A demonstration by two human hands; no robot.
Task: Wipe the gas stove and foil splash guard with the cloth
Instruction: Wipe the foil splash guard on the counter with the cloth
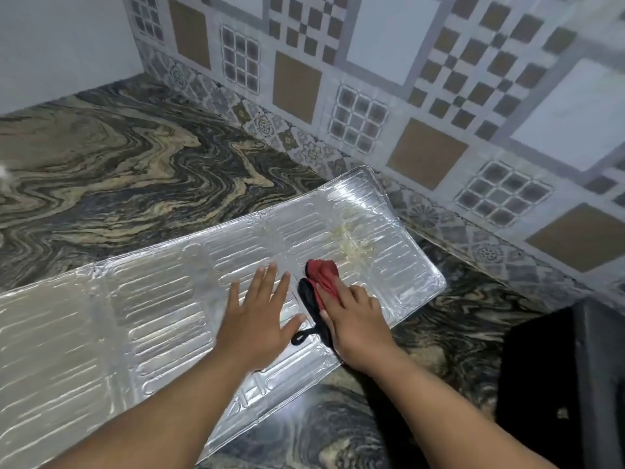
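The silver foil splash guard lies flat on the marbled counter, unfolded, with ribbed panels. A yellowish greasy smear marks its right panel. My left hand rests flat on the foil with fingers spread, holding nothing. My right hand presses a red and black cloth onto the foil just right of the left hand. The cloth's red end pokes out beyond my fingers, near the smear. A black loop of the cloth trails by my thumb. The black gas stove stands at the right edge, partly cut off.
The dark swirled stone counter stretches to the left and back. A patterned tiled wall runs along the back and right, close behind the foil's far corner. A plain white wall closes the left corner.
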